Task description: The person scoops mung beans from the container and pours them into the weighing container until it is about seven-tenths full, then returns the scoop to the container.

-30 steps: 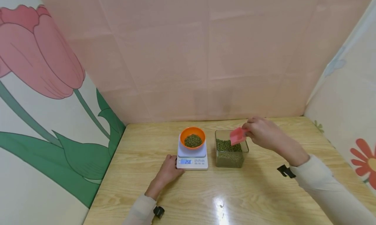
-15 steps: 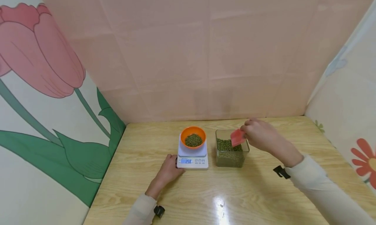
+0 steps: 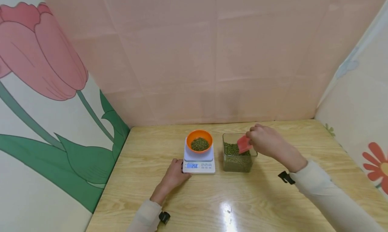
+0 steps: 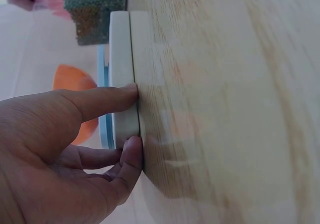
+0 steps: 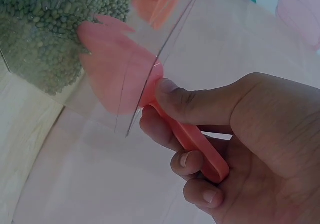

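My right hand (image 3: 269,141) grips the handle of a pink scoop (image 5: 117,66). The scoop tilts down inside a clear rectangular container (image 3: 237,166), its front edge at the green mung beans (image 5: 60,13). Left of the container stands a white kitchen scale (image 3: 198,168), its lit display reading about 258. An orange bowl (image 3: 189,137) with some mung beans in it rests on the scale's platform. With thumb and fingers, my left hand (image 3: 175,174) holds the scale's front left corner, as the left wrist view shows close up.
All this stands on a wood-grain table (image 3: 139,151) in front of a pink-covered wall (image 3: 175,63). Painted flowers (image 3: 45,50) decorate the side walls. A gap of tabletop separates the scale from the container.
My right hand has shifted slightly left and the scoop has dipped a little lower into the beans. The left hand and the scale have stayed in place.
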Action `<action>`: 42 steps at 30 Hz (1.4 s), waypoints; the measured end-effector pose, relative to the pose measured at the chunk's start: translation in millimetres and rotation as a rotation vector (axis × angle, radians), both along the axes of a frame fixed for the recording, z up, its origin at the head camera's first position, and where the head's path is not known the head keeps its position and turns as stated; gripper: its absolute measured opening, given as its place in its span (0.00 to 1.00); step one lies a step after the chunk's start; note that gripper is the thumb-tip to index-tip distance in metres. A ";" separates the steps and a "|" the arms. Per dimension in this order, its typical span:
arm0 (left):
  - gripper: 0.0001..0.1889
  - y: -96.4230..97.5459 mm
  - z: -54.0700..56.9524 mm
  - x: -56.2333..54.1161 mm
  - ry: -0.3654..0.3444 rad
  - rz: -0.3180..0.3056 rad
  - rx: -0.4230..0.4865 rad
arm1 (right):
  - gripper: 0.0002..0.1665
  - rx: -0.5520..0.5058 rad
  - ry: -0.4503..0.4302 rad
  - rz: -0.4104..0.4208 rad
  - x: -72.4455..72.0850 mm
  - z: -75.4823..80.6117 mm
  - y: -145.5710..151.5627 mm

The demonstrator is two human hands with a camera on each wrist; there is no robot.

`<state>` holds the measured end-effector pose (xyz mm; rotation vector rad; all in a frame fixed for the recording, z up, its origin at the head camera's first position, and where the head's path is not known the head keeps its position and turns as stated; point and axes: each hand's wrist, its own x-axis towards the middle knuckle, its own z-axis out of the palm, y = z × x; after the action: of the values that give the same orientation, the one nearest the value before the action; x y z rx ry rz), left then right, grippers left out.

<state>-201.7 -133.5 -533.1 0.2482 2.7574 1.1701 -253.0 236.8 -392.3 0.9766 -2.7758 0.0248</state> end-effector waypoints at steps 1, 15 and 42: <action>0.24 0.0 -0.2 -0.4 0.005 -0.001 -0.002 | 0.09 0.000 -0.005 -0.003 -0.1 -0.4 -0.4; 0.24 0.0 -0.8 0.3 -0.004 0.002 0.000 | 0.05 -0.007 -0.065 -0.024 1.3 -11.4 -7.9; 0.24 -0.3 -2.7 -1.1 -0.002 0.010 -0.006 | 0.06 -0.108 -0.056 0.005 -0.7 -26.5 -7.8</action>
<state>-202.8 -133.8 -535.8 0.2331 2.7629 1.1627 -253.7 228.9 -418.8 0.9694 -2.7892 0.2043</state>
